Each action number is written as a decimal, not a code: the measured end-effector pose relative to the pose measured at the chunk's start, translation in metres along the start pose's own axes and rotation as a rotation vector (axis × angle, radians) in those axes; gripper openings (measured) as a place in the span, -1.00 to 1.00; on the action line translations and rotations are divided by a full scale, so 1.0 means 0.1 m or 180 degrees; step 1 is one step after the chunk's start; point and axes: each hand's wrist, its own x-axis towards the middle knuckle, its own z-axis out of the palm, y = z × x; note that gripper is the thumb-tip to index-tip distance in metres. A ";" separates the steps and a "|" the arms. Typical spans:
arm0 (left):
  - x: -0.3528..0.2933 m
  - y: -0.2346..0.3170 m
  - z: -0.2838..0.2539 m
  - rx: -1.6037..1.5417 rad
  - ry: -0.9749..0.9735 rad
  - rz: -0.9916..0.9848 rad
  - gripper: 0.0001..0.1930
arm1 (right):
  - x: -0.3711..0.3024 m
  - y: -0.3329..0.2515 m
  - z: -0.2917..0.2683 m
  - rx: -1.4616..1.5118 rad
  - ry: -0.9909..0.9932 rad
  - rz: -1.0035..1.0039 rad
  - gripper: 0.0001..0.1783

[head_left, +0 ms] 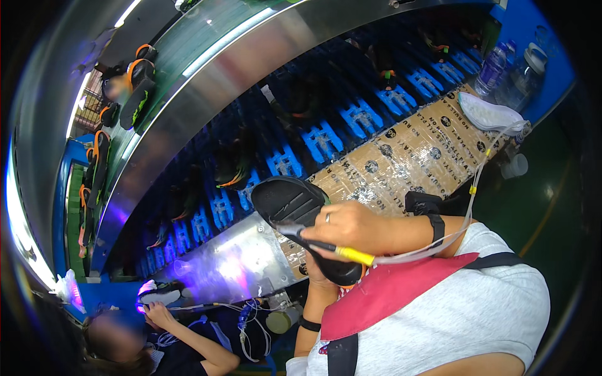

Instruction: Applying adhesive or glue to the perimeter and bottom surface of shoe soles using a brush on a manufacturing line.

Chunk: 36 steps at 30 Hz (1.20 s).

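Note:
A black shoe (285, 193) with a grooved surface and a bit of orange at its lower end is tilted in front of me. My left hand (318, 271) grips it from below near that lower end, its fingers mostly hidden behind the shoe. In my right hand (343, 224) is a brush (323, 245) with a dark handle and a yellow collar. The brush's blurred, pale tip touches or hovers just over the shoe; I cannot tell which. From the collar a clear tube (439, 243) runs off past my right wrist.
Printed cardboard (389, 166) under clear wrap and a metal plate (238, 257) cover the ledge. Blue racks (323, 143) line a conveyor behind it. At the far right lie a white sole (489, 113) and bottles (492, 69). A co-worker's hand (160, 313) holds another sole, lower left.

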 end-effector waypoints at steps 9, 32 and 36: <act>0.01 0.13 -0.11 -0.0200 0.0197 -0.0045 -0.38 | -0.07 -0.07 0.04 0.0334 0.0210 -0.0048 -0.80; 0.05 0.07 -0.16 -0.0243 -0.0004 0.0288 -0.41 | -0.10 -0.05 0.19 0.0103 0.0547 0.0314 -0.70; -0.07 0.02 -0.53 -0.0261 -0.0123 -0.0056 -0.39 | -0.08 -0.17 0.18 0.0505 -0.0173 0.0115 -0.69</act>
